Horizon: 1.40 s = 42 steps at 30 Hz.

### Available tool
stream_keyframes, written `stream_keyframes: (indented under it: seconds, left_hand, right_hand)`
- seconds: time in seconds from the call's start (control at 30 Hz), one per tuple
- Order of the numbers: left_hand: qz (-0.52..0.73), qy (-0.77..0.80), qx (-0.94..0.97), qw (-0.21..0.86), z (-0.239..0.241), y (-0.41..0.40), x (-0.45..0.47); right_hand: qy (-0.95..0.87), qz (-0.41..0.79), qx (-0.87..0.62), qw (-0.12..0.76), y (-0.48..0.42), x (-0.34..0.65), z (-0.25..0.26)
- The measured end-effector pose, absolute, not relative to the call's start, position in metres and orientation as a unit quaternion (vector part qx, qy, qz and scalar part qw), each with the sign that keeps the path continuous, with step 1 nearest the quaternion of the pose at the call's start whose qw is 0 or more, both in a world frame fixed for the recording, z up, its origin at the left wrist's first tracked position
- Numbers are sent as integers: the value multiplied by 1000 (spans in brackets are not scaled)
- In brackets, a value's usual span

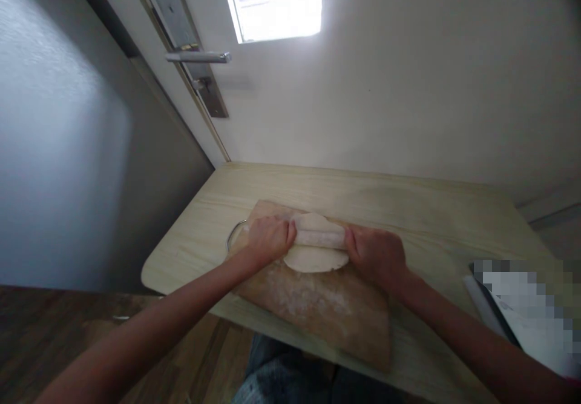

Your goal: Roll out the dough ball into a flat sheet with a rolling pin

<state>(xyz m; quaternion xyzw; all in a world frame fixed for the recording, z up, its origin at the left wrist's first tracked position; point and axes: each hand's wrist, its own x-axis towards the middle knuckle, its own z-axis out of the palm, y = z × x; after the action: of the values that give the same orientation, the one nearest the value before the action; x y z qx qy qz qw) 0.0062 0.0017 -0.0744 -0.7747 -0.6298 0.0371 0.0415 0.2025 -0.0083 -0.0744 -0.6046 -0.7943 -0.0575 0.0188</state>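
Note:
A pale rolling pin (320,238) lies across a flattened round of dough (316,260). My left hand (271,235) is closed around the pin's left end, and my right hand (377,252) grips its right end. Both hands hide the ends of the pin. Beneath the dough is a wooden cutting board (363,331), set at a slant and dusted with white flour (304,298) on its near part. Dough shows both in front of the pin and behind it.
The board rests on a light wooden table (190,234) with a rounded left corner. A metal handle loop (231,234) sticks out at the board's left end. Dark-edged, partly blurred flat items (512,313) lie at the right. Behind stands a white door (408,89) with a lever handle (200,57).

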Motion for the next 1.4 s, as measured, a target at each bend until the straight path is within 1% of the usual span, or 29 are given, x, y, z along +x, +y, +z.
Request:
stream_keyframes:
  seconds: [0.17,0.27,0.47,0.6,0.67,0.8,0.87,0.97,1.23,1.33,1.4]
  left_hand:
    - [37,-609,-790,54,-63,7,6]
    - [15,-594,-801,70,-56,9,5]
    - [2,-575,-816,54,-67,-3,4]
    - [-6,-576,-816,44,-71,-9,4]
    - [-19,-582,-812,44,-72,-12,4]
    - [-48,-574,-815,58,-73,-18,5]
    - [-47,-571,-818,63,-74,-17,5]
    - [-27,-587,-808,54,-77,-11,5]
    - [31,-632,-775,-1,-77,6,9]
    - [34,-638,-770,6,-77,7,10]
    - [29,-640,-768,20,-78,7,11]
  right_hand:
    - [-799,-46,-600,6,-10,204,-66]
    - [-806,-27,-592,1,-10,206,-60]
    - [-820,-27,-571,8,-12,209,-62]
    - [-811,-2,-585,-8,-10,209,-64]
    - [-800,-12,-599,4,-12,207,-66]
    - [-784,-64,-615,58,-20,204,-75]
    - [-782,-77,-615,65,-21,204,-78]
    - [-784,-67,-616,43,-16,204,-79]
    - [-793,-25,-606,-64,6,201,-68]
    - [-801,-13,-592,-90,10,201,-64]
    - [-801,-15,-593,-86,11,200,-64]
